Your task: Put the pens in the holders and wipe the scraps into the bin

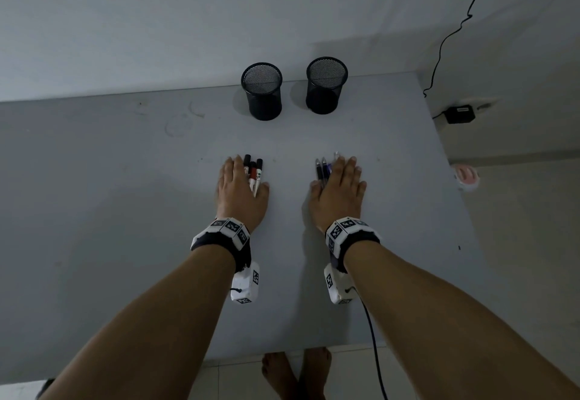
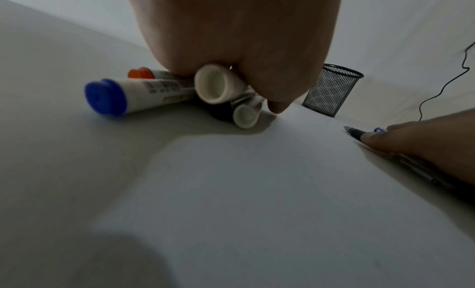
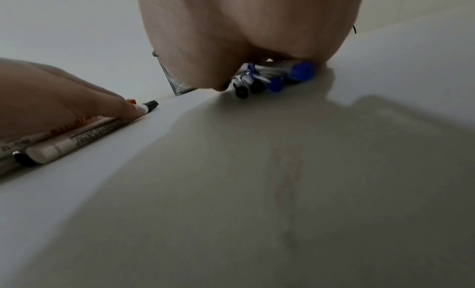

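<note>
1. The step in hand is judged to be the gathering of two bundles of pens so that each can be carried to a holder — nothing stands in either holder yet.

2. The left hand (image 1: 240, 187) is laid flat, fingers straight, on the cluster of thick white-barrelled marker pens with black, red and blue caps (image 1: 254, 173), seen at centre-left of the head view. It presses them to the grey table top (image 1: 125, 211); nothing is clasped.

3. The right hand (image 1: 340, 191) is spread likewise over the bunch of slim dark ballpoint pens with blue ends (image 1: 322, 170), at centre-right. The fingers lie straight, so the pens are pressed, not gripped.

4. To be done well, each bundle should be rolled together under the palm and the fingers curled beneath it before any lift; loose round barrels are likely to roll apart otherwise.

5. In the left wrist view the markers are seen to lie at uneven angles — they should be squared up first.

6. The two black wire-mesh cylindrical pen holders, the left holder (image 1: 262, 92) and the right holder (image 1: 326, 85), stand upright in the upper middle of the head view, well apart from the hands. Each bundle should be lowered in end-first.

7. No scraps or bin can be made out.
</note>
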